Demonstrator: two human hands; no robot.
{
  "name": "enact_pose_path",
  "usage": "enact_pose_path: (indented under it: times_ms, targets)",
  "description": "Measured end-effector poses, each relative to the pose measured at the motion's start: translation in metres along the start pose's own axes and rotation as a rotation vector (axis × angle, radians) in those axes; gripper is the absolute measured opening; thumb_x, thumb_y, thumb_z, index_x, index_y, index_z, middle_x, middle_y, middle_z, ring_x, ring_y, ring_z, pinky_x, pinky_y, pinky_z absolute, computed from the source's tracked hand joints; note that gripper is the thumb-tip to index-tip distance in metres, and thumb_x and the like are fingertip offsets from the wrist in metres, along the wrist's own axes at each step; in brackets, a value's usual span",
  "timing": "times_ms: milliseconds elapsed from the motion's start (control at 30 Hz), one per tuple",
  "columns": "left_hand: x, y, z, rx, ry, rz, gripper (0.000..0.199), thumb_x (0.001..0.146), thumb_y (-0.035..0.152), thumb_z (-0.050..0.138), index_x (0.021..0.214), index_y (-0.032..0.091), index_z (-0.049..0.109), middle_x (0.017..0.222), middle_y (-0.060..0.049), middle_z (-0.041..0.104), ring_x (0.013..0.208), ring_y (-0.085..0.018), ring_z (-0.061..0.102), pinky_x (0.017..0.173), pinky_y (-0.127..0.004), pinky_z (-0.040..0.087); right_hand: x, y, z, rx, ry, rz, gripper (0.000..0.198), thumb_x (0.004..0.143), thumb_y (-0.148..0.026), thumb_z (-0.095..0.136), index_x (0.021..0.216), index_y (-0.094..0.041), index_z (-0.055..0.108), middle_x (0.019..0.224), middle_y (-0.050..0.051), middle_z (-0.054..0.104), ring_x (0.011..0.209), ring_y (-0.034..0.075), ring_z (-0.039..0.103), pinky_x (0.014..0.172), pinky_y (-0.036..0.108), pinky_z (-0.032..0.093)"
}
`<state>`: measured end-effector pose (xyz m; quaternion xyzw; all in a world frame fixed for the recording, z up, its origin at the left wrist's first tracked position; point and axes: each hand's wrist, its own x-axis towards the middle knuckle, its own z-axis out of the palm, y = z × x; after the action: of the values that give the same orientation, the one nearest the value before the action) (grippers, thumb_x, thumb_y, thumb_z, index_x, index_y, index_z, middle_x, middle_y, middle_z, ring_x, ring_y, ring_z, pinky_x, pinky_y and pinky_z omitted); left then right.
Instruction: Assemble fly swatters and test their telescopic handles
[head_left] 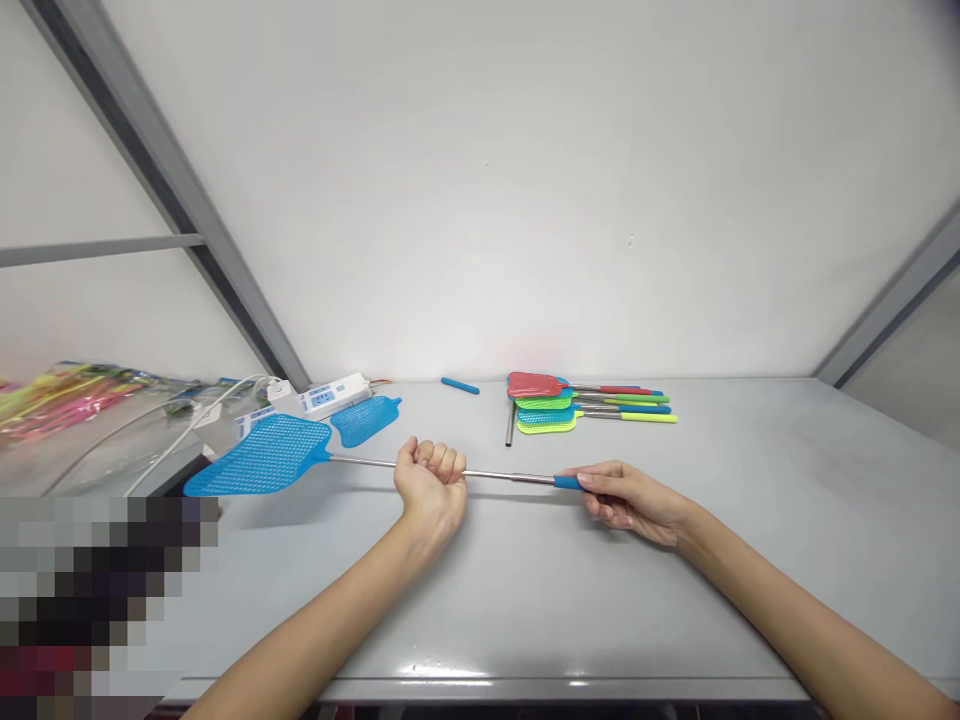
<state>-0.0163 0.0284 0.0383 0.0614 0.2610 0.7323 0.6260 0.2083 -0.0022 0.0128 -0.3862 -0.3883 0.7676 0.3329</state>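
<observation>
A blue fly swatter (pixel 262 458) with a metal telescopic rod is held level above the grey table (pixel 525 580), its mesh head at the left. My left hand (pixel 433 487) is closed in a fist around the middle of the rod. At the other end, my right hand (pixel 634 497) grips the blue handle, most of which is hidden in the fingers. Behind the rod lies a loose blue swatter head (pixel 366 421). Further back rests a separate blue handle (pixel 460 386).
Several fly swatters in red, green, blue and yellow (pixel 546 424) lie stacked at the back, by a short metal tube (pixel 510 424). White power strips (pixel 335 396) with cables sit at the back left. Colourful plastic-wrapped items (pixel 82 400) lie far left. A wall closes the back.
</observation>
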Motion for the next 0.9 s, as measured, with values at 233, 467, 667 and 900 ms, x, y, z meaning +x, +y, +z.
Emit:
enact_pose_path:
  times_ms: [233, 467, 667, 900]
  targets:
    - [-0.003, -0.006, -0.002, 0.022, 0.008, -0.009, 0.035, 0.074, 0.021, 0.035, 0.048, 0.018, 0.012, 0.034, 0.007, 0.013, 0.026, -0.005, 0.015, 0.033, -0.023, 0.010, 0.001, 0.002, -0.002, -0.030, -0.005, -0.003, 0.033, 0.071, -0.026, 0.056, 0.101, -0.014, 0.057, 0.053, 0.000, 0.052, 0.037, 0.002, 0.037, 0.030, 0.013, 0.024]
    - [-0.005, -0.012, -0.004, 0.010, 0.031, -0.022, 0.034, 0.073, 0.021, 0.036, 0.047, 0.018, 0.014, 0.034, 0.007, 0.014, 0.027, -0.005, 0.015, 0.033, -0.023, 0.010, 0.002, 0.003, -0.003, -0.040, -0.001, -0.009, 0.036, 0.069, -0.028, 0.058, 0.102, -0.013, 0.057, 0.051, 0.000, 0.052, 0.036, 0.002, 0.037, 0.030, 0.014, 0.020]
    - [-0.006, -0.017, -0.006, 0.025, 0.044, -0.043, 0.034, 0.073, 0.021, 0.035, 0.046, 0.018, 0.014, 0.033, 0.007, 0.014, 0.027, -0.005, 0.015, 0.033, -0.023, 0.010, 0.001, 0.001, 0.001, -0.042, 0.001, 0.004, 0.032, 0.070, -0.026, 0.057, 0.100, -0.013, 0.058, 0.052, 0.000, 0.053, 0.037, 0.002, 0.039, 0.030, 0.013, 0.023]
    - [-0.008, -0.020, -0.004, 0.040, 0.044, -0.034, 0.034, 0.073, 0.021, 0.035, 0.046, 0.018, 0.015, 0.034, 0.007, 0.013, 0.027, -0.005, 0.015, 0.034, -0.023, 0.011, 0.000, 0.000, 0.002, -0.035, 0.005, 0.001, 0.032, 0.070, -0.026, 0.057, 0.100, -0.013, 0.058, 0.051, 0.000, 0.053, 0.036, 0.002, 0.038, 0.030, 0.013, 0.024]
